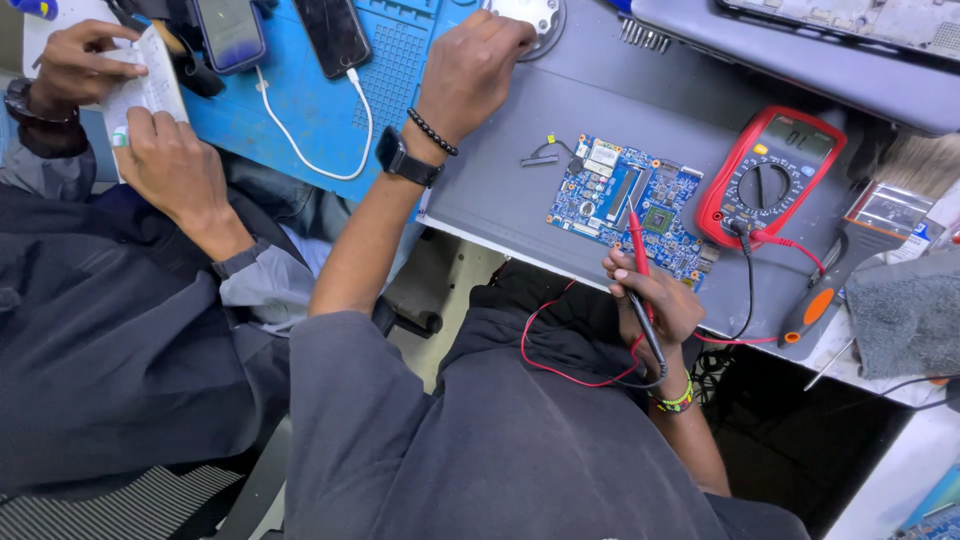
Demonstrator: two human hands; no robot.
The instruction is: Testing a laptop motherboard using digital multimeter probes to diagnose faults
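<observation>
Blue and crowded with small parts, the flat rectangular circuit board [628, 208] lies on the grey table [500, 190], close to its near edge and just left of the red-cased multimeter [770, 175] with its round black dial. Silver and black chips, a dark square chip and long pale connector slots cover the board's face; the finer parts are too small to make out.

Your right hand [655, 300] is closed around two slim test probes, one red [637, 240] and one black [648, 335], held together like pens. The red probe's tip rests on the board near its near edge; the black probe's tip is hidden behind your fingers. A thin red lead [545, 365] and a black lead loop down over your dark shirt, and both run up to the multimeter.

Your left hand [470, 65], with a black watch and a bead bracelet on the wrist, reaches to the far edge of the table and is curled over a round grey-and-white object [535, 18]. The frame cuts that object off, so you cannot tell what it is or whether the fingers truly grip it.

Beside the board's left corner lies a small black cable piece [540, 157]. An orange-and-black handled tool [815, 300] lies at the table's right near corner, its working end unclear.

To your left, another person's two hands [130, 110] hold a white paper slip over a blue mat [310, 90] bearing two dark phones; that person's face is out of view.
</observation>
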